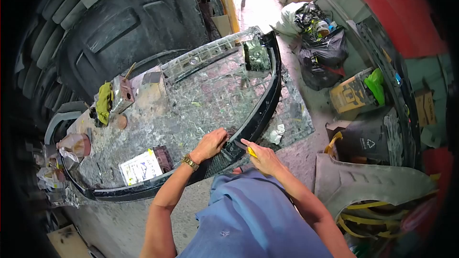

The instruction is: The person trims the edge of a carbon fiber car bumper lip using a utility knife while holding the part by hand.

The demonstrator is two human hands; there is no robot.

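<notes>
A long black curved car bumper piece lies along the near and right edges of the worktable. My left hand, with a watch at the wrist, is closed over the inner edge of the bumper, fingers curled under and partly hidden. My right hand grips a yellow-handled tool close by; its dark flat end meets the bumper's surface near my left fingers. The tool's exact kind is hard to make out. Next to the strip, a crumpled white paper rests on the table.
A white printed sheet, a yellow-green cloth and a metal can are on the table's left. Black garbage bags, a cardboard box and a grey fender stand at right. A dark hood panel leans behind.
</notes>
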